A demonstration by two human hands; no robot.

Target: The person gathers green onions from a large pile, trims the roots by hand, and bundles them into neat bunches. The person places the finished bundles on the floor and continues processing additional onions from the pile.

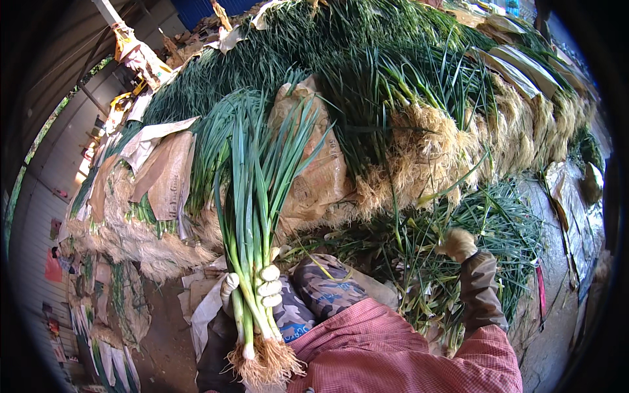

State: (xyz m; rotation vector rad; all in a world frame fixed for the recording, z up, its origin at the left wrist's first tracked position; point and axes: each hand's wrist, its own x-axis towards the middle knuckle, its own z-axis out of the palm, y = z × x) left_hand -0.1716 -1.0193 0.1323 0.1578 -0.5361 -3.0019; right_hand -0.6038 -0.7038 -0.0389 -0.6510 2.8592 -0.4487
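Note:
My left hand [270,287], in a pale glove, is closed around several long green onions [253,245]. Their bushy roots [268,361] hang at my lap and their green leaves point away from me. Pale glove fingers show on the right side of the stems, and the thumb is on the left. To the right, my right hand [458,244], also gloved, is stretched out over a heap of loose green leaves [501,236]. Blur and leaves around it hide whether its fingers hold anything. A long leaf [454,186] stands just above that hand.
A long pile of green onions [314,44] lies ahead, roots [422,142] towards me. A woven sack [312,182] rests against it, with another sack piece [164,172] to the left. Camouflage-patterned coverings [327,285] are on my knees. Plastic sheeting [570,211] lies at the right.

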